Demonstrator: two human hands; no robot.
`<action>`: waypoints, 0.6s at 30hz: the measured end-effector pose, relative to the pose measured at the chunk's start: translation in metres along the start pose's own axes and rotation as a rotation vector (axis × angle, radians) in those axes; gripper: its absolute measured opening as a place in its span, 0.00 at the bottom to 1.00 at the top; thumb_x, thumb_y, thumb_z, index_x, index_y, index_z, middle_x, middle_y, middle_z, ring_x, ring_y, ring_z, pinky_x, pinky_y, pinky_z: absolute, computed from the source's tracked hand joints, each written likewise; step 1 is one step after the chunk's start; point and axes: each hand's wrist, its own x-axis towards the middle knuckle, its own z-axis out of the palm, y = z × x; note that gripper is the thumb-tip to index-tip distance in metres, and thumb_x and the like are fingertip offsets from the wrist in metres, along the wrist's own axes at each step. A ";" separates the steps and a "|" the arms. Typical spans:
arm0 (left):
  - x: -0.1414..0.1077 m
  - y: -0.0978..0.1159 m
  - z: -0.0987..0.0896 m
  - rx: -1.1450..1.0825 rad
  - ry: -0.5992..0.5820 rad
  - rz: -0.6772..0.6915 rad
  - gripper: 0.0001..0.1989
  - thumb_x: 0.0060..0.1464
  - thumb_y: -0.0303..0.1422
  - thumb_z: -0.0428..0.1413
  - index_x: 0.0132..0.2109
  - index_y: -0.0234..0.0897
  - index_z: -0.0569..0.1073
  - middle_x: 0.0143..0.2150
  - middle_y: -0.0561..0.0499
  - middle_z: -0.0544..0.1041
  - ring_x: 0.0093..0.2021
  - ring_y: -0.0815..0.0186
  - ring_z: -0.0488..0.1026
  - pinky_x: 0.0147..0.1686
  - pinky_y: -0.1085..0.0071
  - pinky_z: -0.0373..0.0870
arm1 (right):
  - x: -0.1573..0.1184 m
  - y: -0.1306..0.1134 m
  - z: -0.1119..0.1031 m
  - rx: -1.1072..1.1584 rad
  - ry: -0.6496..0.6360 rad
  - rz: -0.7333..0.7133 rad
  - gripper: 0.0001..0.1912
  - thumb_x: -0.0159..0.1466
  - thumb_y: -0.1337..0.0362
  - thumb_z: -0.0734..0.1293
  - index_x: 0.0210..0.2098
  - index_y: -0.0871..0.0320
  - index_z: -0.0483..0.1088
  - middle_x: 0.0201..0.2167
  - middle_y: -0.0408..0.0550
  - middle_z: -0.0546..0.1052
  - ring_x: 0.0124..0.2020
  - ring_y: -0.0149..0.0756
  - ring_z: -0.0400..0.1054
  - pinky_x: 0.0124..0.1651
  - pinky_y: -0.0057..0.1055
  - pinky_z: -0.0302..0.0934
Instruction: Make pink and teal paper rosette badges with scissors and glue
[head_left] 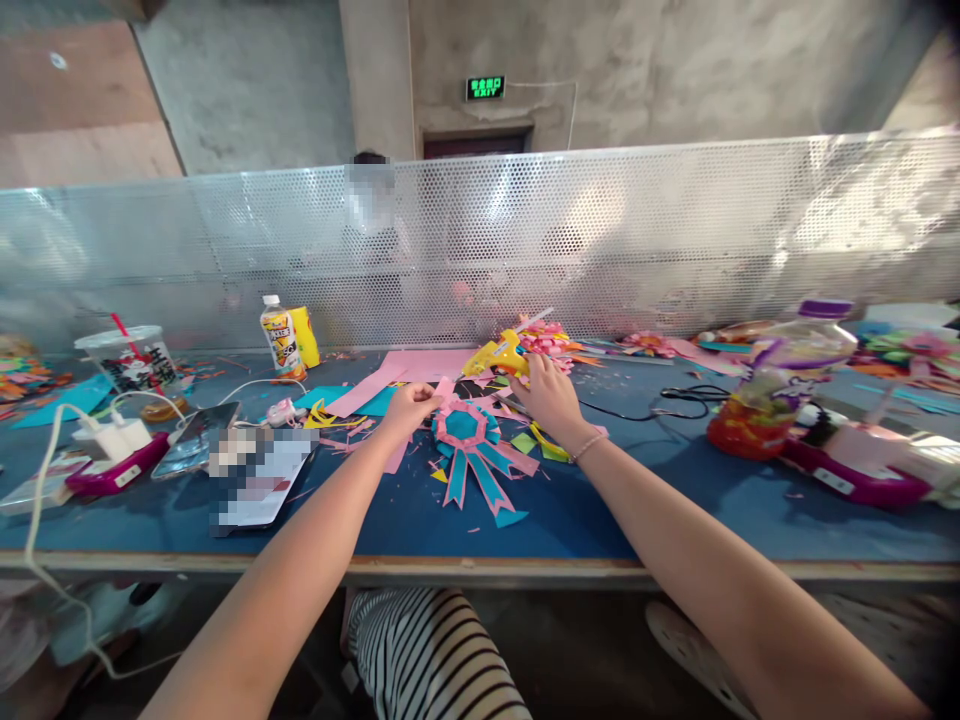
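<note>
Blue-and-pink rosette (460, 425), midway along the table (420, 535); long axis front to back, tails toward the near edge. Left hand (411, 405) pinches a pink strip (446, 386); right hand (550, 395) grips a yellow glue gun (499, 354), nozzle pointing left.

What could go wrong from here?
Burn: glue gun in the right hand points towards the left hand's fingertips; its nozzle may be hot.
Snag: its tip is among loose paper scraps and could catch or smear them.
Spill: the straw cup stands near the left power strip; a knock might wet the plugs.
</note>
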 end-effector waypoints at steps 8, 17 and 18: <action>0.000 -0.003 -0.003 -0.087 0.036 0.035 0.09 0.44 0.36 0.56 0.28 0.34 0.67 0.23 0.54 0.71 0.20 0.74 0.63 0.21 0.77 0.57 | 0.002 0.015 0.000 -0.069 -0.218 0.236 0.30 0.60 0.46 0.57 0.50 0.66 0.59 0.45 0.63 0.67 0.46 0.49 0.64 0.44 0.37 0.58; 0.000 0.000 0.002 -0.194 0.108 -0.023 0.13 0.45 0.32 0.58 0.39 0.35 0.65 0.26 0.52 0.74 0.21 0.73 0.68 0.21 0.77 0.61 | -0.010 0.055 0.012 -0.159 -0.361 0.555 0.28 0.59 0.58 0.62 0.54 0.70 0.59 0.51 0.74 0.60 0.53 0.63 0.54 0.47 0.54 0.52; 0.000 0.000 0.003 -0.204 0.105 -0.014 0.13 0.45 0.32 0.58 0.38 0.35 0.64 0.26 0.51 0.74 0.21 0.72 0.68 0.21 0.77 0.63 | -0.008 0.046 0.012 -0.088 -0.335 0.473 0.25 0.59 0.58 0.62 0.51 0.69 0.62 0.51 0.72 0.61 0.54 0.62 0.53 0.49 0.56 0.50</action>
